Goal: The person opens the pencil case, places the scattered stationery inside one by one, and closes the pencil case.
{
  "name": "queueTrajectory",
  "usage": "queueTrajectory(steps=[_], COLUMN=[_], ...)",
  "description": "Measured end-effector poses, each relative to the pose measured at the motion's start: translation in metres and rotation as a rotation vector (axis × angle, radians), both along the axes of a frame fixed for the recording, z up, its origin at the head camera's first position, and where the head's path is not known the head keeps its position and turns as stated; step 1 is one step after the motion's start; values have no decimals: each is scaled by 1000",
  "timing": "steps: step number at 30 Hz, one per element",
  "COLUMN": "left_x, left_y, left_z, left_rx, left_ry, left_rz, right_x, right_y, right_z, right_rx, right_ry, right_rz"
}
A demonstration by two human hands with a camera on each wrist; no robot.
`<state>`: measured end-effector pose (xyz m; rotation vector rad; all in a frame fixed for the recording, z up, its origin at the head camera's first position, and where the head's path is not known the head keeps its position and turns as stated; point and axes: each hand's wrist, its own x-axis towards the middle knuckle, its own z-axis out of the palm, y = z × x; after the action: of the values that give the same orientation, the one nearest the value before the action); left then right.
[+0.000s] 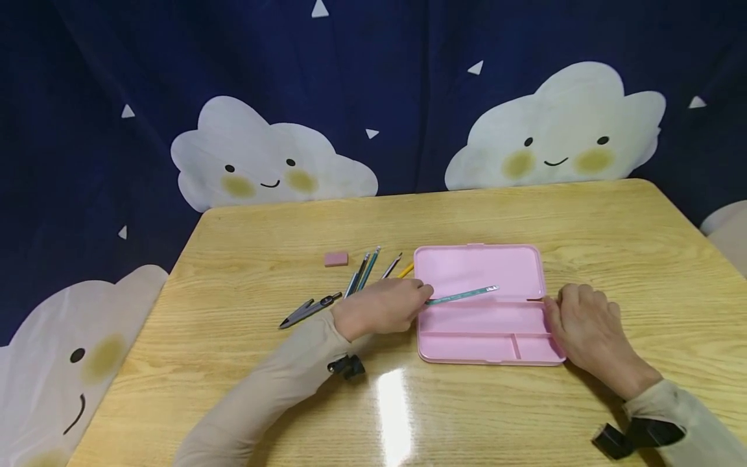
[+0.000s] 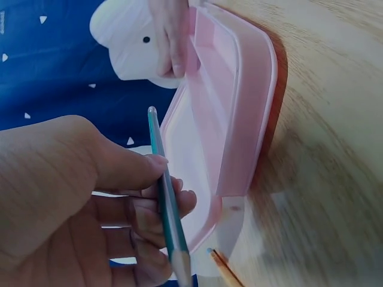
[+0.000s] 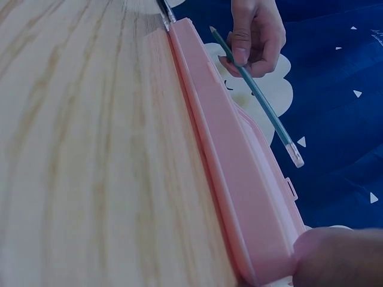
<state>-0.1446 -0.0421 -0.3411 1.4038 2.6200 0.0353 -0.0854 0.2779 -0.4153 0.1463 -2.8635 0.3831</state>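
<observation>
My left hand pinches a green pencil between thumb and fingers, over the left side of an open pink pencil case. The pencil's white-tipped eraser end points right, across the case; in the left wrist view the sharpened end of the pencil points down toward the camera. The case lies with its lid folded back, and its compartments show bare pink plastic. My right hand grips the case's right edge, thumb at the rim. In the right wrist view the case's long front wall faces the camera.
Left of the case lie several pencils, a yellow pencil partly behind my left hand, a grey compass and a pink eraser. The wooden table ends at a dark blue cloud-patterned curtain.
</observation>
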Motion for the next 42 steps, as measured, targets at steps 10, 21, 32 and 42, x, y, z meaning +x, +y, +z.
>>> queueTrajectory(steps=[10, 21, 32, 42], left_x=[-1, 1, 5, 9], left_y=[13, 30, 44, 60], left_z=[-3, -6, -11, -15], left_rx=[3, 0, -33, -91], left_ry=[-1, -19, 30, 63], left_rz=[-34, -104, -153, -147], right_x=[1, 1, 2, 1], right_y=[-1, -1, -2, -1], right_z=[0, -1, 1, 1], right_rx=[1, 12, 6, 3], right_ry=[-4, 8, -9, 0], right_rz=[-8, -8, -20, -9])
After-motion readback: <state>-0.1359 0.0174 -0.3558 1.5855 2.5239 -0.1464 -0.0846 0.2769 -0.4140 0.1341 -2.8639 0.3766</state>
